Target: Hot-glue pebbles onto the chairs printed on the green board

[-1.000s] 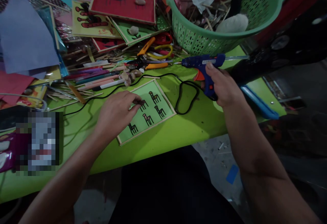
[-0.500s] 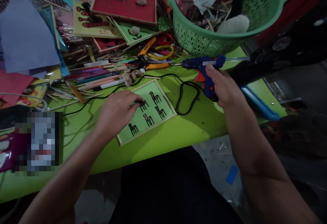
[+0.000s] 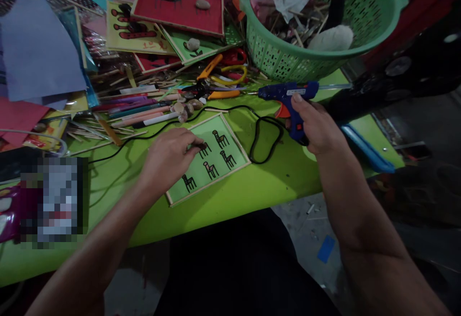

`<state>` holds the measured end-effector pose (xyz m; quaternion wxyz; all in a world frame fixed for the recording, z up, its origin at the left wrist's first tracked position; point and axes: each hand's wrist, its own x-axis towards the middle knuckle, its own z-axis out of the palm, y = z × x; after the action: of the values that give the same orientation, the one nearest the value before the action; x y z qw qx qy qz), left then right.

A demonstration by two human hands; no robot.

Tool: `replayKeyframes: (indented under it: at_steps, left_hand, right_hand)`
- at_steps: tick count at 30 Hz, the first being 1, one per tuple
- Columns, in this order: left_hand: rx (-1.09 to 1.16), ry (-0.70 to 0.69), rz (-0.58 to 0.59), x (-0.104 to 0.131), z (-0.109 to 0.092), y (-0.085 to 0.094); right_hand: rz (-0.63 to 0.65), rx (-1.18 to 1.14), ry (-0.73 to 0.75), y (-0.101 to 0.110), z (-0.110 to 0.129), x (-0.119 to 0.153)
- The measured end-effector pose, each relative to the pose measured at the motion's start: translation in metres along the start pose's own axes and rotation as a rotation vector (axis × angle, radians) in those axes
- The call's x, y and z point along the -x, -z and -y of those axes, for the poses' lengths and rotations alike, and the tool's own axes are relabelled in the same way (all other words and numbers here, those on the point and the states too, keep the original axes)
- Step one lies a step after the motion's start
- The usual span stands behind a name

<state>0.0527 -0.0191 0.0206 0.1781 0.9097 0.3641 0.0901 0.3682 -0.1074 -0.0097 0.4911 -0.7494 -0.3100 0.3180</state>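
My left hand (image 3: pixel 173 155) is over a green card (image 3: pixel 187 191) framed with thin wooden sticks and drawn with several small chairs. Thumb and forefinger pinch a small dark pebble (image 3: pixel 202 146) against one chair drawing; the fingers partly cover it. My right hand (image 3: pixel 319 126) grips the handle of a blue hot glue gun (image 3: pixel 296 91) with an orange-red trigger. The gun's nozzle points left, above and to the right of the card, apart from it. A clear glue stick (image 3: pixel 334 86) juts from its back end.
The gun's black cord (image 3: pixel 264 160) loops beside the card. Behind lie orange-handled pliers (image 3: pixel 223 94), markers (image 3: pixel 158 118), loose pebbles (image 3: pixel 184 112) and stacked framed pictures (image 3: pixel 180 16). A green basket (image 3: pixel 298 61) of scraps stands back right; blue paper (image 3: pixel 43 56) is left.
The view has shifted slightly. My left fingertips stay at the same chair drawing with a little more of the pinch showing. My right hand still holds the glue gun in nearly the same place.
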Motion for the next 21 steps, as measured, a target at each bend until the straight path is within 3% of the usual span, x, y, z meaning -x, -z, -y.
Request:
replayKeyframes:
  at_steps: [12, 18, 21]
  left_hand:
    - [-0.027, 0.025, -0.022, 0.004, -0.001, -0.003]
    - [-0.048, 0.086, -0.142, 0.012, 0.007, 0.008]
    - [-0.059, 0.067, -0.094, 0.011, 0.010, 0.006]
  right_hand:
    - [-0.011, 0.059, -0.033, 0.000, 0.004, 0.001]
    - [-0.027, 0.090, -0.022, 0.003, -0.002, -0.002]
    - [-0.054, 0.087, 0.005, 0.002, -0.004, -0.003]
